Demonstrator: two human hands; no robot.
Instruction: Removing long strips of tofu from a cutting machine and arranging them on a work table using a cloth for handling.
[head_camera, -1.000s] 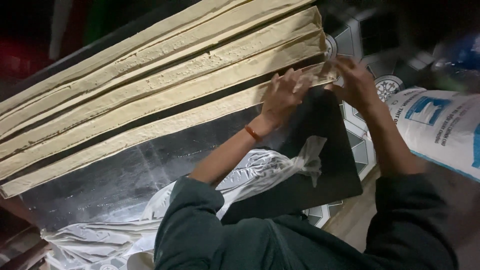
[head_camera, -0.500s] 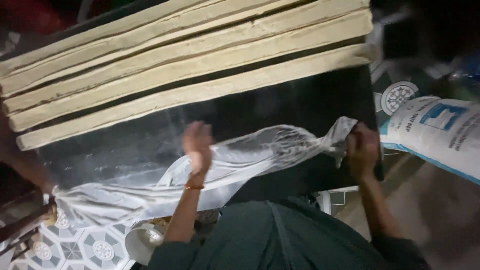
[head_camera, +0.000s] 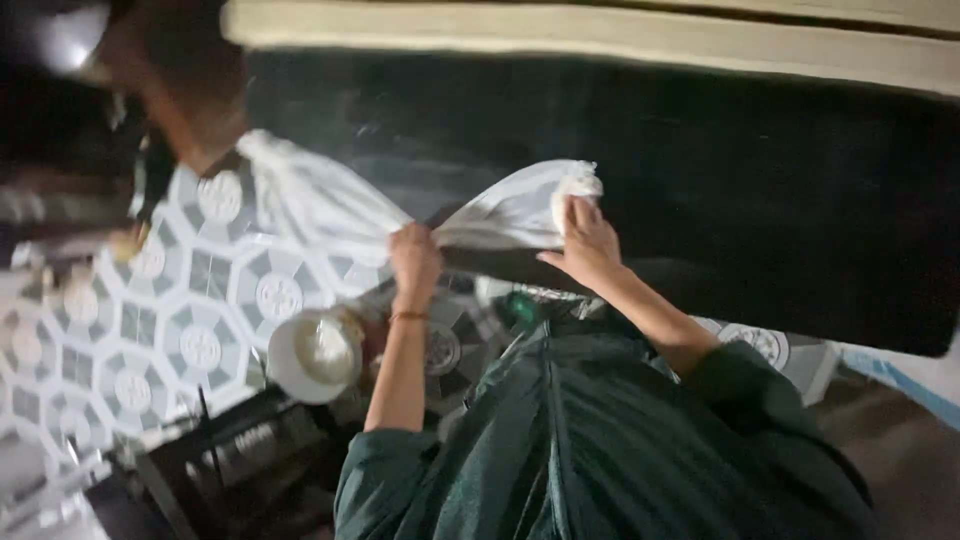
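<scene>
A long white plastic sheet (head_camera: 320, 205) lies bunched along the near edge of a black tray (head_camera: 760, 200). My left hand (head_camera: 415, 260), with an orange band at the wrist, grips the middle of the sheet. My right hand (head_camera: 585, 245) clutches the gathered end of the sheet a little to the right, over the tray's edge. A long pale strip of dough (head_camera: 600, 35) lies across the far side of the tray. My dark green sleeves fill the lower part of the view.
A floor of patterned tiles (head_camera: 150, 330) shows at the left. A white bowl (head_camera: 315, 355) sits on it near my left forearm. A blurred brown shape (head_camera: 185, 80) is at the top left. Dark objects (head_camera: 220, 460) lie at the bottom left.
The view has swung left and down. My two hands, far apart along the sheet before, have come close together and bunched it. Most of the dough strips have left the view.
</scene>
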